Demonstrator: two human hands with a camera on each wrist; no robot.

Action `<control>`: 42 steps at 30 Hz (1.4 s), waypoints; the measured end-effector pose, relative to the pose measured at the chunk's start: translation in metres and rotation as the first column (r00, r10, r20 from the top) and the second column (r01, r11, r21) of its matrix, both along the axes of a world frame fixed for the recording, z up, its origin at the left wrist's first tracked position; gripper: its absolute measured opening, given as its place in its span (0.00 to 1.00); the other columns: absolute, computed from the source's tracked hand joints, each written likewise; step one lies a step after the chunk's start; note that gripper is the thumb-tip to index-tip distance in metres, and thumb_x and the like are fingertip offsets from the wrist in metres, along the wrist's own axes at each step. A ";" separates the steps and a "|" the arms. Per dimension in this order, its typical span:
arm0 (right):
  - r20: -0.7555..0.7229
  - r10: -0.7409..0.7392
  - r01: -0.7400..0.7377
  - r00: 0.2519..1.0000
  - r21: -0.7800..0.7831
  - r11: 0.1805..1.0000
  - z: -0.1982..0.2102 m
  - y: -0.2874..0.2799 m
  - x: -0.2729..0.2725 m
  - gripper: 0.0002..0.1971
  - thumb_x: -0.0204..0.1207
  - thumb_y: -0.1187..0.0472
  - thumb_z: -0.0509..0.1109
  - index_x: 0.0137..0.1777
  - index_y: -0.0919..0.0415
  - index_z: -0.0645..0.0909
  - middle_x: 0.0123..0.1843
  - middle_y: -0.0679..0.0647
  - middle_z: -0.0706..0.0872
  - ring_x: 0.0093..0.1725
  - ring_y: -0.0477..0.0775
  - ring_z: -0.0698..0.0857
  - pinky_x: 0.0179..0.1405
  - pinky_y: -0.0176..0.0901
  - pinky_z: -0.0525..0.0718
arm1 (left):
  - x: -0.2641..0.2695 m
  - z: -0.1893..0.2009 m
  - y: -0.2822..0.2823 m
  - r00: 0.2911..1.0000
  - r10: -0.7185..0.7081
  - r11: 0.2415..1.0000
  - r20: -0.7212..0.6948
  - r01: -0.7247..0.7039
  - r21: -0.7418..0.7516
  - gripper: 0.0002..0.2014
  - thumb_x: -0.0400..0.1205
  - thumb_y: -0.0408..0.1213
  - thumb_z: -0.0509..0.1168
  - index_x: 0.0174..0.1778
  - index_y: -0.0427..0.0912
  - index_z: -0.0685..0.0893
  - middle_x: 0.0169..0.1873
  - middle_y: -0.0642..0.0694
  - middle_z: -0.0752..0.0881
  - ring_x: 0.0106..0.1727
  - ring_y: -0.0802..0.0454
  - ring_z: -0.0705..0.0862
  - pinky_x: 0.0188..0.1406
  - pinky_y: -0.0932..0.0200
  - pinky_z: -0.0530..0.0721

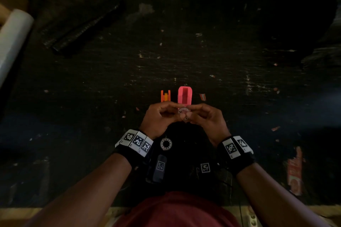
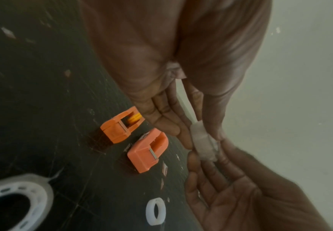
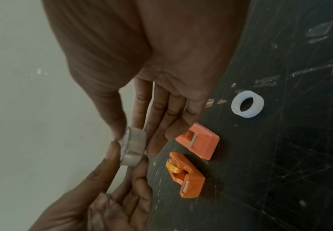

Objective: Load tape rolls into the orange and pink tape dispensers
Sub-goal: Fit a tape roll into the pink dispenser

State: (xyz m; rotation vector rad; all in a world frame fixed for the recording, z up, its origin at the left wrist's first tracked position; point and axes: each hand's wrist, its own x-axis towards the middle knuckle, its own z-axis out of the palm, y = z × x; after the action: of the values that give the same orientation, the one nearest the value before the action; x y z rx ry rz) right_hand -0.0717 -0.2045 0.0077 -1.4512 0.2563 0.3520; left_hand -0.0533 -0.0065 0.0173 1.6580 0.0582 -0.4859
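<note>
Both hands hold a small clear tape roll just above the dark table, close to my body. My left hand pinches the roll between thumb and fingers. My right hand pinches the same roll from the other side. Just beyond the hands stand the orange dispenser and the pink dispenser, side by side. A yellow spool sits in the orange dispenser. The pink dispenser shows an empty cavity.
Another clear tape roll lies on the table between my wrists. A small white ring lies near the pink dispenser. A black wrapped roll and a clear film roll lie at the far left. Paper scraps dot the table.
</note>
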 end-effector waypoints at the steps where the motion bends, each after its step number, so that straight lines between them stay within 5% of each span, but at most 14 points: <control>1: 0.013 -0.008 0.008 1.000 -0.008 1.000 0.000 0.001 0.000 0.13 0.75 0.67 0.78 0.60 0.68 0.88 0.53 0.66 0.94 0.56 0.66 0.92 0.57 0.54 0.90 | 0.000 0.000 -0.001 1.000 0.001 1.000 0.006 -0.001 0.002 0.16 0.75 0.31 0.80 0.58 0.45 0.93 0.52 0.45 0.96 0.57 0.48 0.94 0.66 0.37 0.88; 6: 0.015 -0.042 0.043 0.999 -0.036 0.998 0.001 0.001 -0.001 0.16 0.70 0.61 0.81 0.57 0.66 0.90 0.50 0.61 0.95 0.53 0.61 0.94 0.55 0.53 0.91 | 0.003 0.002 -0.005 1.000 -0.013 0.999 -0.015 0.014 0.038 0.16 0.74 0.30 0.81 0.57 0.47 0.93 0.51 0.48 0.96 0.57 0.53 0.94 0.66 0.44 0.89; 11: 0.033 -0.098 0.103 0.995 -0.277 0.955 -0.005 -0.002 0.009 0.08 0.72 0.63 0.82 0.49 0.53 0.91 0.46 0.53 0.95 0.47 0.50 0.94 0.54 0.53 0.92 | 0.021 0.000 -0.005 0.983 -0.153 0.935 0.102 0.110 0.336 0.23 0.74 0.47 0.82 0.66 0.53 0.88 0.56 0.55 0.91 0.56 0.63 0.90 0.61 0.55 0.90; 13: 0.067 -0.128 0.144 0.990 -0.448 0.882 -0.010 -0.003 0.021 0.09 0.72 0.62 0.83 0.45 0.46 0.88 0.42 0.47 0.94 0.44 0.44 0.93 0.51 0.47 0.92 | 0.038 -0.005 -0.003 0.930 -0.275 0.829 0.242 0.102 0.550 0.27 0.74 0.48 0.80 0.70 0.53 0.84 0.63 0.52 0.85 0.61 0.59 0.85 0.64 0.54 0.87; 16: 0.103 -0.117 0.155 0.988 -0.609 0.778 -0.012 0.002 0.042 0.09 0.72 0.58 0.83 0.43 0.47 0.84 0.39 0.43 0.90 0.39 0.39 0.89 0.39 0.36 0.88 | 0.063 -0.014 -0.005 0.857 -0.456 0.638 0.241 0.126 0.760 0.38 0.70 0.56 0.78 0.77 0.56 0.76 0.73 0.49 0.76 0.72 0.47 0.76 0.71 0.44 0.80; 21: 0.013 0.016 0.000 1.000 -0.749 0.663 -0.025 0.015 0.075 0.08 0.74 0.49 0.77 0.48 0.48 0.82 0.42 0.46 0.90 0.44 0.49 0.90 0.46 0.52 0.92 | 0.086 -0.030 -0.016 0.748 -0.663 0.412 0.037 0.323 0.852 0.57 0.64 0.59 0.81 0.87 0.54 0.60 0.87 0.47 0.60 0.86 0.41 0.60 0.79 0.35 0.68; 30: -0.001 0.126 -0.069 0.992 -0.837 0.543 -0.024 0.030 0.086 0.07 0.80 0.54 0.73 0.54 0.54 0.82 0.45 0.46 0.82 0.46 0.48 0.84 0.48 0.44 0.84 | 0.093 -0.051 -0.016 0.789 -0.604 0.512 0.116 0.272 0.815 0.44 0.68 0.64 0.75 0.79 0.51 0.73 0.75 0.48 0.79 0.77 0.46 0.75 0.74 0.44 0.76; 36: 0.014 0.212 -0.087 0.977 -0.884 0.459 -0.028 0.037 0.090 0.07 0.82 0.52 0.70 0.49 0.54 0.80 0.42 0.45 0.79 0.42 0.47 0.81 0.42 0.41 0.77 | 0.084 -0.053 -0.019 0.777 -0.624 0.496 0.088 0.307 0.812 0.54 0.64 0.62 0.80 0.84 0.50 0.66 0.83 0.49 0.71 0.83 0.47 0.68 0.81 0.43 0.66; 42: -0.091 0.300 -0.209 0.950 -0.896 0.391 -0.028 0.034 0.097 0.07 0.83 0.50 0.68 0.47 0.51 0.76 0.41 0.44 0.76 0.42 0.47 0.79 0.43 0.44 0.78 | 0.083 -0.049 -0.026 0.766 -0.629 0.454 0.134 0.223 0.862 0.46 0.69 0.63 0.76 0.81 0.47 0.71 0.79 0.48 0.76 0.81 0.46 0.70 0.80 0.45 0.64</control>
State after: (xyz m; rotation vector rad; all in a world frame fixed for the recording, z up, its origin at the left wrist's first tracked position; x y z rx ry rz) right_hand 0.0252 -0.1708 -0.0199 -2.6261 0.1367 0.4227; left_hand 0.0293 -0.0320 -0.0314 2.7217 -0.6202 -0.4847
